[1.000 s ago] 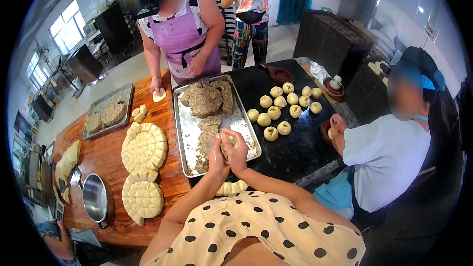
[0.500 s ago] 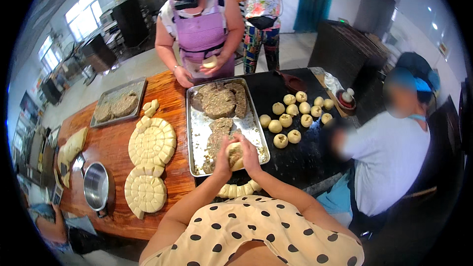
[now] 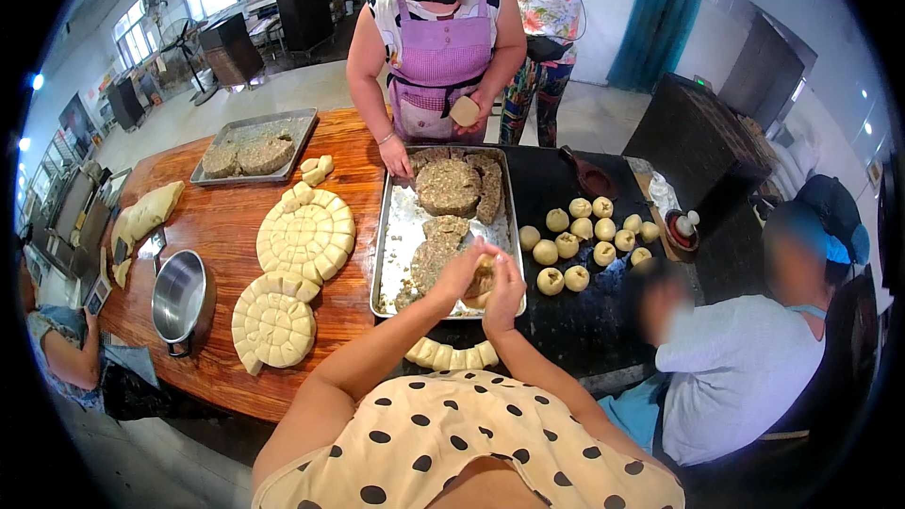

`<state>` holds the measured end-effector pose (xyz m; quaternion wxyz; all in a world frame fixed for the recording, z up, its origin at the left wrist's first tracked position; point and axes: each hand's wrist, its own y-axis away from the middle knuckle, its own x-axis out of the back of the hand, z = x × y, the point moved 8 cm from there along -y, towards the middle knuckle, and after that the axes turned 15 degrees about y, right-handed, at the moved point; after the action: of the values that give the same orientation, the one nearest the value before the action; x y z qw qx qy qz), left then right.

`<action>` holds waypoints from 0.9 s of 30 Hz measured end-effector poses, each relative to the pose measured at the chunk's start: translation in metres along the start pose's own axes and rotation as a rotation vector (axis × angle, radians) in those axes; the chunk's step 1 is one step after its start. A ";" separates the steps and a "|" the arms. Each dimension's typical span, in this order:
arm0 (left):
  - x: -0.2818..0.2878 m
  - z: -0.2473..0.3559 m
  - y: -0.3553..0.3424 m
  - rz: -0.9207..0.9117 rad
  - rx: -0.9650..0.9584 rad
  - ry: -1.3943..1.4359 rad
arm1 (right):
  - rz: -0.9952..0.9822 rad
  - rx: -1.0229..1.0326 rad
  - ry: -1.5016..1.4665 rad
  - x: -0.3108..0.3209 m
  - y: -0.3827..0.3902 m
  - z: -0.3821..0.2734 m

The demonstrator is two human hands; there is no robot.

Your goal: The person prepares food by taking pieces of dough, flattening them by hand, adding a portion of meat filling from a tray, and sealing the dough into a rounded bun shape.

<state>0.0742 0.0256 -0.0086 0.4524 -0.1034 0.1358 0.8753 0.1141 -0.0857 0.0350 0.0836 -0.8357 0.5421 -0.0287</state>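
Observation:
Over the near right corner of a metal tray (image 3: 379,287), my left hand (image 3: 458,275) and my right hand (image 3: 504,298) are cupped together. Between them is a dough wrapper (image 3: 482,280) with brownish filling showing inside, partly hidden by my fingers. My left fingers curl over its top, while my right hand wraps its outer side. In the tray lie a thick round of crumbly filling (image 3: 447,188) and a looser mound of filling (image 3: 438,253) beside my left hand. A curved row of cut dough pieces (image 3: 451,356) lies below my wrists.
Several filled dough balls (image 3: 567,245) sit on the black surface at right. Two scored dough rounds (image 3: 305,234), a steel pot (image 3: 180,294) and a second filling tray (image 3: 255,146) stand at left. A co-worker in a purple apron (image 3: 441,47) is opposite; another person (image 3: 745,368) sits at right.
My hands have shifted right across the tray, and my left fingers now curl over the dough. The co-worker opposite has moved one hand to the tray's far edge. The whole view has shifted.

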 end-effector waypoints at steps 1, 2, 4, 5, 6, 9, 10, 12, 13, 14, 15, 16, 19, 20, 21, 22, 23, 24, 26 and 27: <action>-0.012 0.009 0.009 -0.082 0.058 0.467 | -0.013 -0.011 -0.137 0.004 -0.006 -0.007; -0.019 0.012 0.023 -0.051 0.133 0.573 | 0.034 0.065 -0.118 0.006 -0.007 -0.021; -0.019 -0.001 0.032 0.031 0.077 0.635 | 0.095 0.226 0.155 0.002 0.000 -0.035; -0.017 -0.002 0.035 0.075 -0.051 0.588 | 0.115 0.307 0.409 -0.006 0.003 -0.037; -0.011 -0.002 0.037 0.100 -0.132 0.431 | 0.096 0.281 0.470 -0.010 0.007 -0.030; -0.011 0.000 0.042 0.062 -0.164 0.178 | 0.118 0.420 0.451 -0.007 0.013 -0.023; -0.011 -0.004 0.040 0.071 -0.142 0.305 | 0.116 0.423 0.459 -0.009 0.014 -0.023; -0.005 -0.011 0.040 0.087 -0.087 0.363 | 0.038 0.437 0.512 -0.015 0.014 -0.022; -0.002 -0.012 0.039 0.092 -0.059 0.395 | 0.000 0.446 0.541 -0.017 0.012 -0.029; 0.006 -0.013 0.036 0.097 0.009 0.399 | -0.116 0.362 0.445 -0.017 0.011 -0.029; 0.008 -0.010 0.033 0.071 0.002 0.479 | -0.098 0.254 0.242 -0.011 0.010 -0.030; 0.004 -0.002 0.034 0.060 0.079 0.475 | -0.068 0.152 0.046 -0.003 0.008 -0.034; -0.001 -0.001 0.028 0.061 0.140 0.220 | -0.167 0.085 0.224 -0.005 0.002 -0.015; 0.000 0.000 0.023 0.061 0.110 0.047 | -0.139 0.173 0.367 -0.004 0.003 -0.019; 0.001 0.001 0.022 0.058 0.077 -0.126 | -0.110 0.260 0.512 -0.004 0.006 -0.024; -0.009 0.016 0.026 0.048 -0.138 -0.240 | -0.030 0.313 0.536 0.000 0.008 -0.026; -0.014 0.020 0.028 0.029 -0.172 -0.290 | 0.049 0.366 0.560 0.003 0.011 -0.028; -0.020 0.026 0.026 0.011 -0.207 -0.339 | 0.127 0.419 0.585 0.006 0.014 -0.031; -0.027 0.031 0.019 -0.033 -0.285 -0.496 | 0.141 0.277 0.535 0.011 0.012 -0.025; -0.026 0.024 0.009 -0.054 -0.188 -0.395 | 0.147 0.206 0.508 0.014 0.009 -0.022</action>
<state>0.0806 0.0089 0.0227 0.4819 0.0245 -0.0405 0.8750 0.1088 -0.1046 0.0547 0.0315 -0.7473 0.5989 -0.2862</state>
